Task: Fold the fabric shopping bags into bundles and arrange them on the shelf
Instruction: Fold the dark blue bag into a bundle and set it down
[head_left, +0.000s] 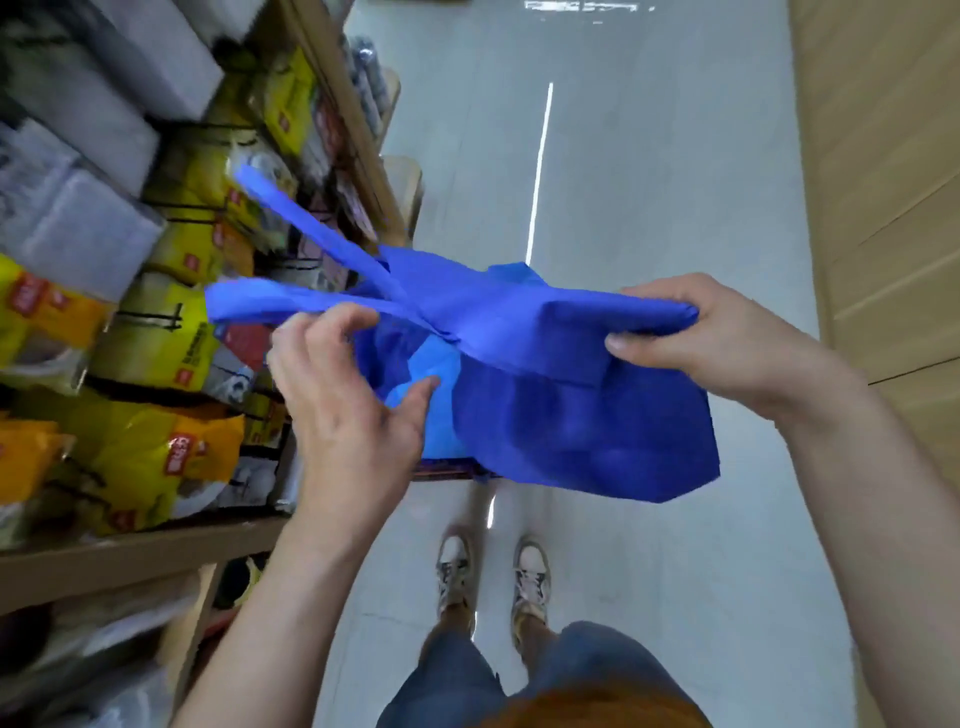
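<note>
A blue fabric shopping bag (571, 410) hangs in the air over the aisle, partly folded, with its two long handles (291, 213) sticking out to the upper left toward the shelf. My right hand (696, 338) grips the bag's folded right end, thumb on the near side and fingers curled over the top edge. My left hand (343, 395) is at the bag's left side. Its thumb presses a lighter blue fold and its fingers curl up by one handle strap. The bag's far side is hidden.
A wooden shelf (135, 551) on the left holds several yellow and orange packets (150, 457) and grey wrapped bundles (78, 228). Pale floor tiles (649, 182) run ahead down the aisle. A wooden panel wall (883, 156) stands on the right. My feet (493, 577) are below.
</note>
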